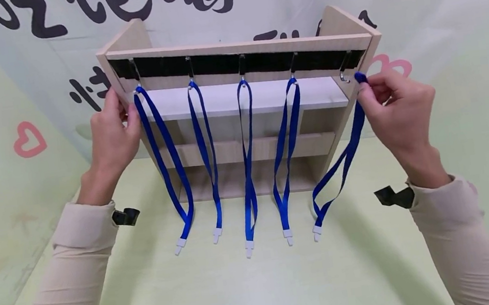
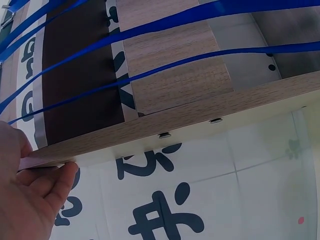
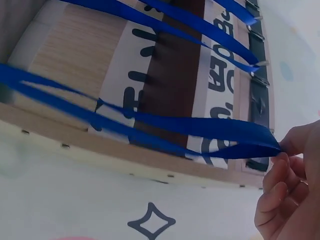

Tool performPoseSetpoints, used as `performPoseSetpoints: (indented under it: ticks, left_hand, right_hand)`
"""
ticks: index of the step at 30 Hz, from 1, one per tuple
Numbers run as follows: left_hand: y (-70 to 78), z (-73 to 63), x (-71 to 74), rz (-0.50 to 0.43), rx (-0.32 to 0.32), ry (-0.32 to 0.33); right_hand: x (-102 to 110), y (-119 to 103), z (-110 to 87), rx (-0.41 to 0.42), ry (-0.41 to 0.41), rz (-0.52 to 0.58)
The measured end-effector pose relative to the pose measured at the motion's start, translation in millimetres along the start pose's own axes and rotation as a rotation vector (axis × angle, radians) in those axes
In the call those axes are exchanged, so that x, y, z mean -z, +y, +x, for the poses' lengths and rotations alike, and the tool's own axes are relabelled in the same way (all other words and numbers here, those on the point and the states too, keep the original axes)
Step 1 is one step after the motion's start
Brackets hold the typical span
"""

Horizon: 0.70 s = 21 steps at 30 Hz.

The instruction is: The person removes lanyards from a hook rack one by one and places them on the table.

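My right hand [image 1: 402, 107] pinches the top of a blue lanyard [image 1: 349, 145] between thumb and finger, just right of the bare rightmost hook [image 1: 345, 78]. Its white clip [image 1: 317, 233] dangles at the lower end. In the right wrist view the lanyard's loop [image 3: 225, 137] runs up to the fingertips. At the wooden shelf unit's [image 1: 123, 39] left side, my left hand [image 1: 114, 129] grips the edge of the side panel [image 2: 185, 117], thumb on one face and fingers on the other. Several more blue lanyards [image 1: 246, 122] hang from the other hooks.
A black strip [image 1: 216, 65] carrying the hooks crosses the shelf unit's upper front board. The unit stands on a pale green tabletop [image 1: 251, 292], against a wall covering [image 1: 230, 23] with dark lettering. White clips [image 1: 288, 237] hang in front of the unit.
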<state>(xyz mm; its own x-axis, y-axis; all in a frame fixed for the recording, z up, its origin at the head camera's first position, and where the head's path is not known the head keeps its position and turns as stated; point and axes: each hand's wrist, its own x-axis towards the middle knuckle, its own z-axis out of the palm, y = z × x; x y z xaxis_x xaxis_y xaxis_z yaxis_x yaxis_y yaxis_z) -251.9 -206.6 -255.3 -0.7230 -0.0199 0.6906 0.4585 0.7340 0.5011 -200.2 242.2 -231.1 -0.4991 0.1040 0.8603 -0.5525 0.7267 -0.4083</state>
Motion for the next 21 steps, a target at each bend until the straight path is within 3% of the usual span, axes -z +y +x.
performPoseSetpoints:
  ticks: [6,9,15,21]
  left_hand:
    - [0.8,0.5,0.3,-0.004,0.007,-0.007]
    - [0.7,0.3,1.1,-0.014,0.007,0.0]
    - [-0.5,0.1,1.4,-0.024,0.009,0.003]
    - [0.1,1.3,0.2,-0.023,0.015,-0.009]
  right_hand:
    - [17.6,3.2,1.3,-0.161,0.076,0.022]
    - [28.5,11.9,2.0,-0.26,0.109,-0.037]
    - [50.0,37.4,5.9,-0.365,0.142,-0.175]
    - [66.8,55.5,6.9,-0.524,0.184,-0.18]
